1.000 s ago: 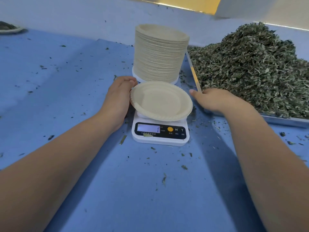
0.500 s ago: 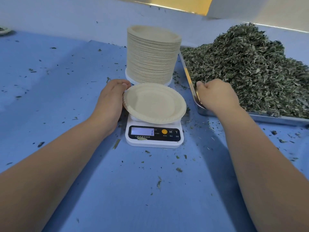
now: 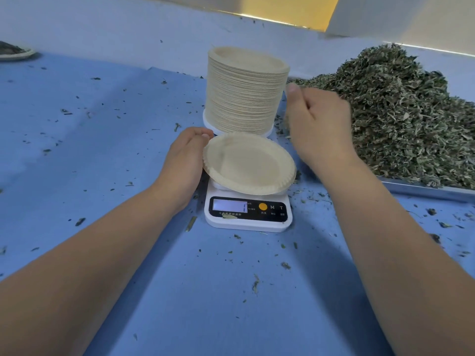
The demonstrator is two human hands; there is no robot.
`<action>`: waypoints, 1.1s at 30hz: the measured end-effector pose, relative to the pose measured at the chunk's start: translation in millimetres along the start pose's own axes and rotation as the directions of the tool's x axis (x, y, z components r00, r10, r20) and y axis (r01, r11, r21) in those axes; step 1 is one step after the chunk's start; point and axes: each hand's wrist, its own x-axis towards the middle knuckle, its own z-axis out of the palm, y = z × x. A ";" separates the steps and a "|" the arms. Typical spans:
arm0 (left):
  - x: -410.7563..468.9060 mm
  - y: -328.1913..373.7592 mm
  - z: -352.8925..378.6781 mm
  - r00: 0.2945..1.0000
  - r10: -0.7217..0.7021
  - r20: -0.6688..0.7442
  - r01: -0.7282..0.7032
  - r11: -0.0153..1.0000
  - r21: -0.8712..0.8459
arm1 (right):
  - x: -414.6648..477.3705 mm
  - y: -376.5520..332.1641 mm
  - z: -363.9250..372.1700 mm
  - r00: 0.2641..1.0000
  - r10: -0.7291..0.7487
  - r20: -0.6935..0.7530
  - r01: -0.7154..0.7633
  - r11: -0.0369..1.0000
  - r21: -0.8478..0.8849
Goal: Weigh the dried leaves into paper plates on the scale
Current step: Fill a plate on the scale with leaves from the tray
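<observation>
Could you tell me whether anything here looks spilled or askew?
Yes. Leaf crumbs are scattered over the blue table, and one lies on the scale by its display. The paper plate looks tilted on the scale, its rim held by the left hand.

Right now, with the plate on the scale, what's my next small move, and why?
Probably swing the right hand over the plate and let go. The plate is empty, the left hand steadies its rim on the scale, and the right hand's curled fingers seem to hold some of the leaves.
</observation>
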 end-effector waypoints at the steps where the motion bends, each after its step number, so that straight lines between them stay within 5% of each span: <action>1: -0.4 0.0 0.1 1.000 0.002 0.002 -0.002 1.000 0.000 | -4.0 -11.2 4.6 0.999 -0.033 0.044 0.031 0.999 0.032; 9: -2.8 1.2 1.3 1.000 0.019 0.001 -0.019 0.999 -0.029 | -22.5 -30.9 29.6 0.915 -0.010 0.403 -0.042 0.992 0.119; 23: -3.0 2.2 0.8 1.000 0.007 -0.019 -0.008 0.999 -0.031 | -8.9 -8.3 12.1 0.991 0.130 0.012 -0.117 0.845 0.522; 33: -3.9 2.6 0.1 1.000 0.009 -0.015 -0.010 0.999 -0.036 | -13.4 -19.0 18.6 0.980 0.012 0.200 -0.126 0.814 0.567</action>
